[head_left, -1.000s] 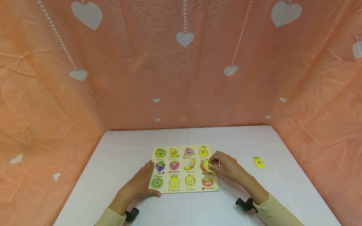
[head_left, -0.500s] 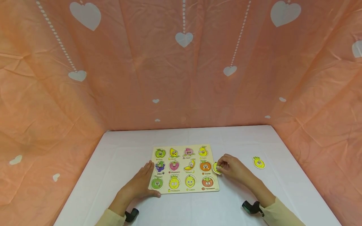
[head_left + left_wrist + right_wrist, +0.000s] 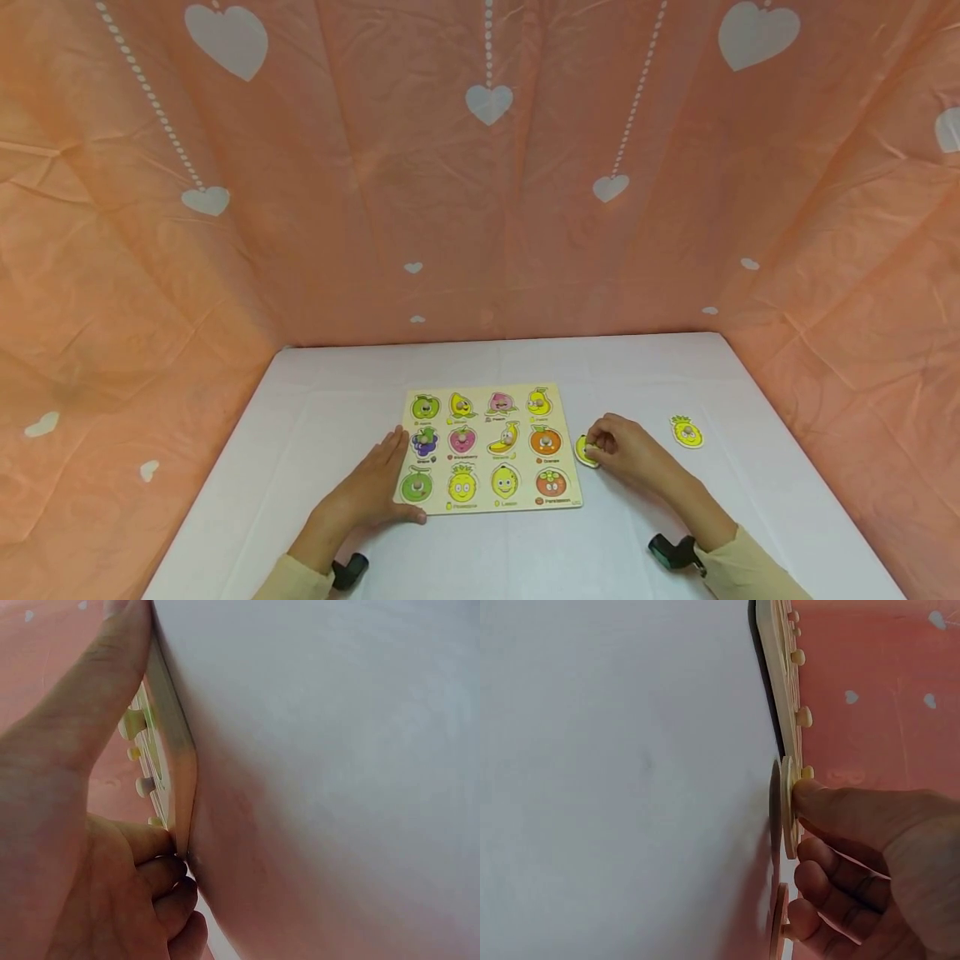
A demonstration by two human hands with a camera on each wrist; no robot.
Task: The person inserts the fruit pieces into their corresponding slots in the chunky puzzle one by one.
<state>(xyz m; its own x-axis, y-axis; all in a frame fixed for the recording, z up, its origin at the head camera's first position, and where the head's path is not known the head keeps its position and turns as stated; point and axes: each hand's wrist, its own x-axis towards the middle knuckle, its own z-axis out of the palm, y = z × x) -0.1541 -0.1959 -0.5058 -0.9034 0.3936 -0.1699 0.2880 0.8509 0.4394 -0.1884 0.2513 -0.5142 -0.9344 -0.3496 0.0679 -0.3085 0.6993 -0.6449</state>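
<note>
A wooden fruit puzzle board (image 3: 482,442) lies on the table, most of its pictures filled by knobbed pieces. Pineapple, lemon and persimmon pictures in the front row show no knobs. My left hand (image 3: 367,492) spans the board's front left corner, fingers along the left side and thumb at the front edge (image 3: 180,765). Just right of the board, my right hand (image 3: 637,454) pinches a yellow lemon puzzle piece (image 3: 582,452) by its knob. In the right wrist view this piece (image 3: 788,832) is close over the table, its shadow beside it.
A pineapple puzzle piece (image 3: 687,432) lies on the white table (image 3: 637,367) to the right. Another knobbed piece (image 3: 778,922) lies under my right hand's curled fingers in the right wrist view. Peach-coloured cloth (image 3: 495,250) with white hearts encloses the table's back and sides.
My right hand has moved right with the lemon piece, from over the orange picture to beside the board, and lower. The left hand has stayed at the board's corner.
</note>
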